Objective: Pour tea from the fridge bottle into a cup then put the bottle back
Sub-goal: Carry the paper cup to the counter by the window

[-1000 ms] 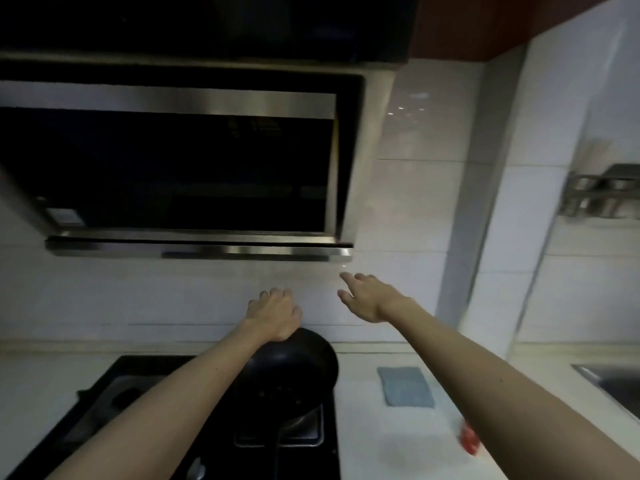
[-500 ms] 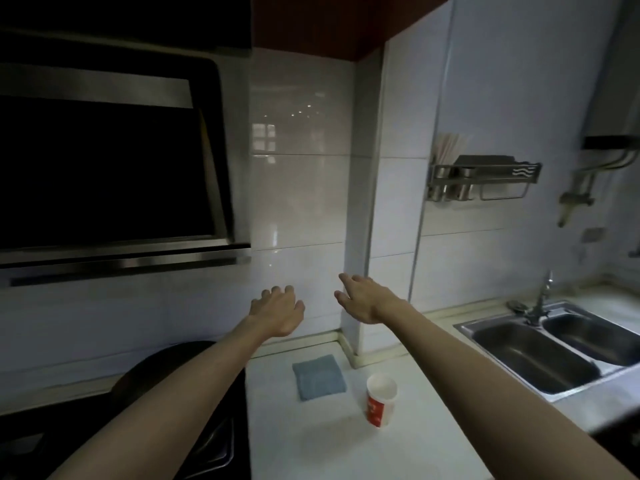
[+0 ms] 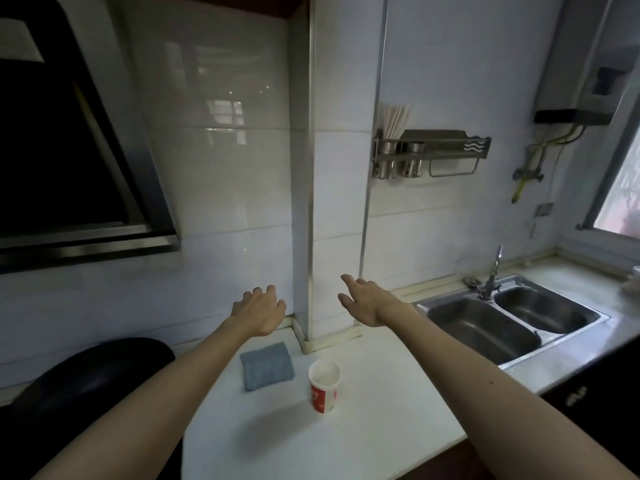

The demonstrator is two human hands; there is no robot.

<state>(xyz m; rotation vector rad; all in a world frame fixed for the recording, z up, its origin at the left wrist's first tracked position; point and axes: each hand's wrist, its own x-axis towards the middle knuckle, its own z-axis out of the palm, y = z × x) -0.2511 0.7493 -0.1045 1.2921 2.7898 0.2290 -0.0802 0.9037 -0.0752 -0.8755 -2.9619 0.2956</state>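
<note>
My left hand (image 3: 259, 311) and right hand (image 3: 369, 301) reach out side by side in the middle of the frame, above the white tabletop (image 3: 346, 441) and apart from each other. The left fingers (image 3: 258, 292) are loosely curled, the right fingers (image 3: 348, 280) relaxed and slightly spread; neither hand touches or grips anything. The red-and-white paper cup (image 3: 325, 386) stands upright on the tabletop at lower centre, below and between my hands, just right of a folded blue cloth (image 3: 267, 366). A double steel sink (image 3: 485, 327) with its faucet (image 3: 493, 275) lies at right. A black wok (image 3: 90, 372) sits at lower left under the range hood (image 3: 69, 150).
</note>
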